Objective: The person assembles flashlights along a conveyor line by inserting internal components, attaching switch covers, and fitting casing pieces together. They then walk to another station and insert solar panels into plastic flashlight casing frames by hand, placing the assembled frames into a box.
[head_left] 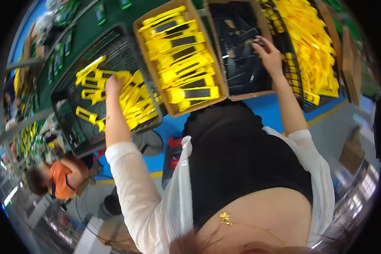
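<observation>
My left hand [113, 86] reaches into a black crate [64, 111] and touches yellow plastic frames [133, 106] there; its fingertips are hidden among them. Over a cardboard box of dark flat parts [240, 63], my right hand [268, 54] has thumb and fingers pinched together at a small dark piece, too small to make out. Between the two hands stands a cardboard box [222, 80] with yellow frames [194, 93] that have dark panels, laid in an overlapping row.
A crate of yellow parts [311, 55] stands at the right. Green boards [67, 42] lie on a green surface at the upper left. A person in orange [65, 180] is at the lower left, near a fan [97, 203]. A brown carton [352, 154] is on the floor at right.
</observation>
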Motion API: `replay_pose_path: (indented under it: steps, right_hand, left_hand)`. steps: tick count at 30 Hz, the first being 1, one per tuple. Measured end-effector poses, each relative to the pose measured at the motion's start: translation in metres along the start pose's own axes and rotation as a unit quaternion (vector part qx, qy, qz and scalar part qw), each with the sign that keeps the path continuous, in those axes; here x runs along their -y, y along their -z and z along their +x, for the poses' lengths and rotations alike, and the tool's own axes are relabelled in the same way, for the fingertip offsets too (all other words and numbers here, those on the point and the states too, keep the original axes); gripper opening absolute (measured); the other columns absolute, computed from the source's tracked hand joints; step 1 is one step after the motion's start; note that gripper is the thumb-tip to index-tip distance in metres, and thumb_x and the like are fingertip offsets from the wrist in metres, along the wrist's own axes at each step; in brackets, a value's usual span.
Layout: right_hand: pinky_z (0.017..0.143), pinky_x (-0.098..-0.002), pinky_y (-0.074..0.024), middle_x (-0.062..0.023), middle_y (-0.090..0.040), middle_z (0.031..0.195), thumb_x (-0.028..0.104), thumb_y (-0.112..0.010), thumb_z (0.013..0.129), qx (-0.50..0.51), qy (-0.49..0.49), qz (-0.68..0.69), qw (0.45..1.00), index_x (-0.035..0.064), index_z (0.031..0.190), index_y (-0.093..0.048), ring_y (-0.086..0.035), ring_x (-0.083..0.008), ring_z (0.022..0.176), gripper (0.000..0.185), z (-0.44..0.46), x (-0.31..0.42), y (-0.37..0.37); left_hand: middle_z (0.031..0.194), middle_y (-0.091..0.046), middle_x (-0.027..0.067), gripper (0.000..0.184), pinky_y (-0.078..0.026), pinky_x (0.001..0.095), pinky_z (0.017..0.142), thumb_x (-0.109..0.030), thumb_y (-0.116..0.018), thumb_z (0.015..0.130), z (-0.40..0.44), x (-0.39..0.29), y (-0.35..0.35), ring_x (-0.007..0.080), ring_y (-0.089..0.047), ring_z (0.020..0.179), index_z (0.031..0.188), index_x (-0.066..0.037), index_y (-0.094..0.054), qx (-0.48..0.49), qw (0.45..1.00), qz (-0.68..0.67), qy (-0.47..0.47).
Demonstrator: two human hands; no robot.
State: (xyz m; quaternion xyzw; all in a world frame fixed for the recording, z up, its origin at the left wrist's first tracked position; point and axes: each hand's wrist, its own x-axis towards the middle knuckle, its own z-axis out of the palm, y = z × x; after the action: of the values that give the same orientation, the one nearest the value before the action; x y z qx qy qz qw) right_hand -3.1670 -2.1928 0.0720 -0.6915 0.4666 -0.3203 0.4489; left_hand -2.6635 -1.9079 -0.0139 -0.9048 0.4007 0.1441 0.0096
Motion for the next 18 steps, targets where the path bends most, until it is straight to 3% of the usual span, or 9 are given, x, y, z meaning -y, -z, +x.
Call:
replay_pose_path:
  steps: [5,6,7,11,13,14,15,16,18]
  right_hand:
    - [0.055,-0.0175,-0.0387,-0.0081,-0.063,0.099,0.015,-0.050,0.090,0.153,-0.205,0.341,0.905,-0.0016,0.115,-0.053,-0.055,-0.0072,0.072,0.030,-0.026,0.046,-0.009]
    - [0.056,-0.0176,-0.0390,-0.0074,-0.062,0.099,0.015,-0.050,0.090,0.165,-0.214,0.359,0.893,-0.0014,0.115,-0.053,-0.055,-0.0071,0.072,0.030,-0.028,0.050,-0.015]
    - [0.056,-0.0176,-0.0392,-0.0068,-0.062,0.099,0.015,-0.050,0.091,0.181,-0.223,0.379,0.880,-0.0012,0.115,-0.053,-0.055,-0.0070,0.073,0.029,-0.031,0.055,-0.022]
    - [0.059,-0.0210,-0.0416,-0.0050,-0.061,0.089,0.013,-0.054,0.091,0.206,-0.217,0.397,0.868,-0.0010,0.109,-0.058,-0.051,-0.0075,0.066,0.023,-0.039,0.076,-0.047]
    - [0.062,-0.0235,-0.0469,-0.0073,-0.063,0.088,0.010,-0.057,0.089,0.210,-0.225,0.416,0.856,0.0001,0.103,-0.059,-0.058,-0.0111,0.070,0.018,-0.037,0.078,-0.055]
    - [0.064,-0.0244,-0.0486,-0.0079,-0.063,0.089,0.010,-0.059,0.088,0.210,-0.232,0.429,0.847,0.0006,0.101,-0.059,-0.060,-0.0126,0.071,0.016,-0.038,0.083,-0.059]
    - [0.065,-0.0253,-0.0503,-0.0084,-0.064,0.089,0.010,-0.061,0.087,0.211,-0.240,0.441,0.839,0.0012,0.099,-0.059,-0.062,-0.0141,0.073,0.016,-0.039,0.088,-0.064]
    - [0.067,-0.0264,-0.0520,-0.0101,-0.064,0.091,0.010,-0.061,0.086,0.203,-0.246,0.460,0.829,0.0013,0.102,-0.058,-0.064,-0.0163,0.075,0.018,-0.040,0.092,-0.071]
    - [0.063,-0.0253,-0.0506,-0.0093,-0.064,0.088,0.009,-0.063,0.084,0.197,-0.273,0.455,0.825,0.0006,0.104,-0.056,-0.063,-0.0157,0.072,0.023,-0.047,0.106,-0.087]
  left_hand:
    - [0.094,-0.063,0.0166,0.028,-0.048,0.0399,0.073,-0.025,-0.051,0.089,-0.048,-0.029,0.046,0.0347,-0.060,0.084,0.103,-0.003,-0.061,-0.365,0.928,-0.065,-0.032]
    - [0.096,-0.063,0.0169,0.025,-0.048,0.0369,0.072,-0.021,-0.053,0.089,-0.071,-0.049,0.079,0.0325,-0.060,0.085,0.103,-0.003,-0.061,-0.326,0.939,-0.095,0.051]
    - [0.095,-0.064,0.0156,0.021,-0.049,0.0358,0.071,-0.016,-0.054,0.089,-0.085,-0.054,0.094,0.0296,-0.062,0.082,0.102,-0.002,-0.061,-0.443,0.890,-0.107,-0.012]
    - [0.089,-0.062,0.0147,0.018,-0.054,0.0290,0.068,0.001,-0.054,0.086,-0.128,-0.086,0.122,0.0221,-0.064,0.080,0.104,0.003,-0.053,-0.582,0.650,-0.481,0.081]
    - [0.094,-0.062,0.0155,0.019,-0.056,0.0293,0.074,0.002,-0.055,0.084,-0.140,-0.086,0.112,0.0232,-0.064,0.079,0.102,0.006,-0.054,-0.469,0.598,-0.643,0.094]
    - [0.096,-0.061,0.0165,0.023,-0.052,0.0312,0.083,-0.001,-0.057,0.084,-0.149,-0.089,0.104,0.0230,-0.063,0.087,0.106,0.005,-0.054,-0.314,0.587,-0.745,0.052]
    - [0.102,-0.060,0.0158,0.030,-0.047,0.0326,0.090,-0.007,-0.059,0.084,-0.152,-0.093,0.084,0.0226,-0.059,0.099,0.111,0.004,-0.054,-0.183,0.473,-0.858,0.084]
    - [0.109,-0.058,0.0135,0.035,-0.046,0.0323,0.090,-0.013,-0.061,0.085,-0.168,-0.121,0.077,0.0221,-0.056,0.103,0.114,0.003,-0.053,-0.054,0.417,-0.906,-0.052]
    - [0.116,-0.055,0.0122,0.036,-0.048,0.0349,0.084,-0.026,-0.054,0.090,-0.175,-0.182,0.076,0.0224,-0.056,0.101,0.117,-0.002,-0.052,0.181,0.382,-0.905,-0.047]
